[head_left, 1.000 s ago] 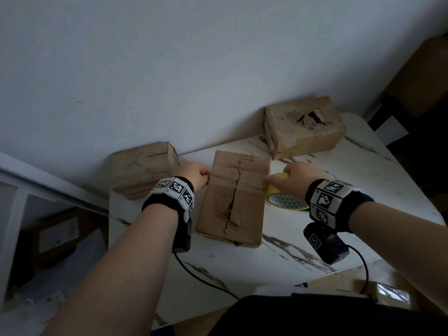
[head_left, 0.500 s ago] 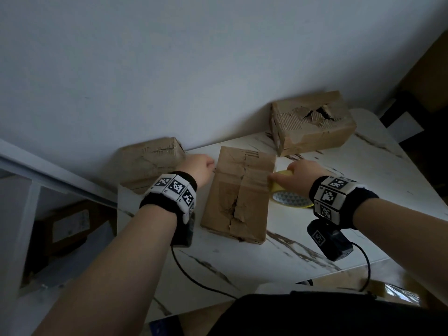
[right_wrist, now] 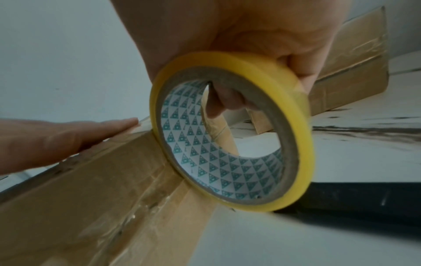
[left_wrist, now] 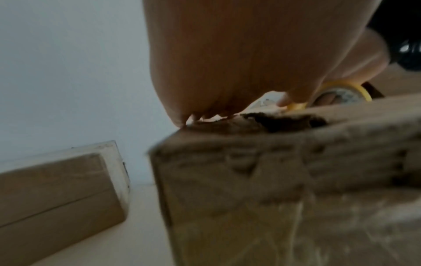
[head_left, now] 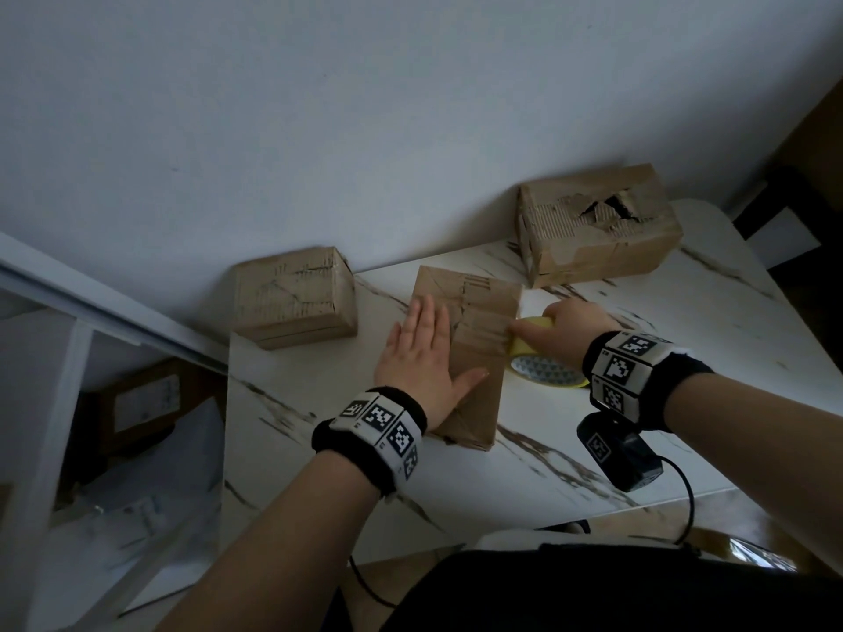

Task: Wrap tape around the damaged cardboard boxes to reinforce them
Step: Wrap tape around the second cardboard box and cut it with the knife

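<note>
My left hand [head_left: 422, 358] is lying flat, fingers straight, pressing on top of the middle box [head_left: 474, 358] at the centre of the head frame. My right hand [head_left: 565, 323] is gripping the tape roll [head_left: 543, 371] — thumb over its yellow rim, fingers curling through the core — and holding it upright against the box's right edge. In the right wrist view the roll [right_wrist: 230, 144] is filling the centre of the frame, touching the box [right_wrist: 91, 189] at lower left, where glossy tape is already lying across the cardboard. My left fingers [right_wrist: 98, 129] are showing at mid left.

The box is sitting on a marbled table [head_left: 593, 458]. A second box [head_left: 292, 298] is standing to its upper left against the wall — a third, torn box [head_left: 597, 225] is sitting at upper right.
</note>
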A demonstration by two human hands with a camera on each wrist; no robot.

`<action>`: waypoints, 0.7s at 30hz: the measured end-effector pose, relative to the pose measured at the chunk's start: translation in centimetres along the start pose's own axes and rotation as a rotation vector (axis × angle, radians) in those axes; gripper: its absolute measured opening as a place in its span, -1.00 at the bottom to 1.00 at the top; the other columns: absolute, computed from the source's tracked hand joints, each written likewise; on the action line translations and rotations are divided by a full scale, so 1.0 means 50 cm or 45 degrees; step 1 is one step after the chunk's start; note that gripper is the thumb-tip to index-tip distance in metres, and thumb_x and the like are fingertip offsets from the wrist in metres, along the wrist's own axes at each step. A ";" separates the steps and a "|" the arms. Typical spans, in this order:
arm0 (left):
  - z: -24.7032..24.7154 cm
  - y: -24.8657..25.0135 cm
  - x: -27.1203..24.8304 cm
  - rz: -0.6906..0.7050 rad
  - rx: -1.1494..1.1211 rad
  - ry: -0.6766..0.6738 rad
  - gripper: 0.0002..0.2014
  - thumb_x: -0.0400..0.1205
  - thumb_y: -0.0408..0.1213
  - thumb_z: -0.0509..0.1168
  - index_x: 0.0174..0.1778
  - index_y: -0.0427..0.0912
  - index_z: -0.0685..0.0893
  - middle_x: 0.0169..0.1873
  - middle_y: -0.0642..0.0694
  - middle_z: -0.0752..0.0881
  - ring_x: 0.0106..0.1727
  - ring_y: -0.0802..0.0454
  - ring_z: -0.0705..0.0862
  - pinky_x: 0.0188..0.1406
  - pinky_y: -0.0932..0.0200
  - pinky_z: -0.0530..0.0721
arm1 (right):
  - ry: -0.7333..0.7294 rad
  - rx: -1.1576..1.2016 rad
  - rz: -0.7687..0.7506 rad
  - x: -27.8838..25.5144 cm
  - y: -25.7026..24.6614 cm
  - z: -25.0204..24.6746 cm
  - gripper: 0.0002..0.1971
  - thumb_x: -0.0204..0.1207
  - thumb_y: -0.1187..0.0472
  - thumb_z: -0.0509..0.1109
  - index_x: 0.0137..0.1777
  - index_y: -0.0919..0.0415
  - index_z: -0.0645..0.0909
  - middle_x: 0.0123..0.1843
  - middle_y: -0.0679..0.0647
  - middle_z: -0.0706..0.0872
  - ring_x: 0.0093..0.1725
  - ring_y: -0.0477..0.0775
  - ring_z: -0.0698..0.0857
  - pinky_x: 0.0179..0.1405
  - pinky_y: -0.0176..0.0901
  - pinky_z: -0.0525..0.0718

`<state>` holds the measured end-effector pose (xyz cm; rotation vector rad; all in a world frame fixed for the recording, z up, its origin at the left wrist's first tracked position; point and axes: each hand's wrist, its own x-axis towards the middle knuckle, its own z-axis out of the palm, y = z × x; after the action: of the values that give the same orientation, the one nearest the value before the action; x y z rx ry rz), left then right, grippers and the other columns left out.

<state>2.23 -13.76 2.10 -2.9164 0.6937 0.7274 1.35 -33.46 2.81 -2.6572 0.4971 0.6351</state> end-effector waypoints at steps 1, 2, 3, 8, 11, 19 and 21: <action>0.006 0.000 0.000 -0.006 0.019 0.013 -0.11 0.61 0.35 -0.19 0.61 -0.22 -0.38 0.61 -0.18 -0.42 0.62 -0.05 -0.42 0.63 -0.03 -0.30 | -0.005 0.004 -0.004 0.000 0.002 0.002 -0.51 0.50 -0.36 0.15 -0.11 0.11 0.47 -0.37 -0.02 0.48 -0.23 0.06 0.56 -0.46 -0.22 0.40; 0.009 -0.001 -0.001 -0.008 0.040 0.027 -0.11 0.61 0.35 -0.20 0.61 -0.21 -0.39 0.61 -0.17 -0.43 0.62 -0.04 -0.42 0.62 -0.02 -0.31 | -0.008 0.011 -0.008 0.000 0.002 0.003 -0.51 0.50 -0.36 0.14 -0.11 0.11 0.47 -0.37 -0.02 0.48 -0.20 0.08 0.57 -0.44 -0.21 0.41; 0.011 -0.001 -0.002 -0.010 0.055 0.037 -0.12 0.61 0.34 -0.21 0.61 -0.21 -0.39 0.61 -0.16 -0.43 0.62 -0.04 -0.43 0.61 -0.01 -0.33 | -0.012 0.014 -0.013 0.000 0.003 0.003 -0.50 0.51 -0.36 0.14 -0.11 0.12 0.46 -0.37 -0.02 0.47 -0.19 0.09 0.57 -0.43 -0.20 0.41; 0.006 0.022 -0.010 -0.025 0.025 0.094 -0.13 0.61 0.34 -0.24 0.60 -0.21 -0.41 0.60 -0.16 -0.43 0.63 -0.04 -0.42 0.59 -0.01 -0.39 | 0.002 0.009 -0.028 0.003 0.009 0.010 -0.48 0.51 -0.37 0.12 -0.15 0.12 0.49 -0.38 -0.01 0.50 -0.22 0.09 0.57 -0.44 -0.20 0.40; 0.011 0.054 -0.011 0.027 0.015 0.094 -0.14 0.62 0.32 -0.25 0.61 -0.23 -0.40 0.60 -0.18 -0.43 0.63 -0.06 -0.39 0.55 0.00 -0.42 | 0.003 0.000 -0.037 0.004 0.011 0.010 -0.47 0.51 -0.38 0.12 -0.16 0.13 0.52 -0.38 0.00 0.52 -0.25 0.08 0.57 -0.46 -0.22 0.39; 0.022 0.061 -0.005 0.008 -0.006 0.050 -0.14 0.60 0.33 -0.29 0.61 -0.21 -0.38 0.61 -0.17 -0.41 0.64 -0.03 -0.37 0.57 0.02 -0.39 | -0.017 0.017 -0.033 0.003 0.011 0.009 -0.48 0.51 -0.37 0.12 -0.21 0.13 0.48 -0.39 0.00 0.48 -0.34 0.01 0.50 -0.51 -0.22 0.34; 0.022 0.067 -0.006 0.009 -0.017 0.068 -0.10 0.57 0.37 -0.29 0.60 -0.22 -0.40 0.60 -0.16 -0.44 0.64 -0.04 -0.38 0.59 -0.01 -0.38 | -0.019 0.033 -0.026 0.004 0.013 0.010 -0.48 0.52 -0.36 0.12 -0.18 0.14 0.49 -0.38 0.00 0.48 -0.37 -0.02 0.48 -0.51 -0.22 0.35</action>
<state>0.07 -16.45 1.44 -2.9573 0.7073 0.6597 1.08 -33.87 2.14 -2.6280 0.4706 0.6380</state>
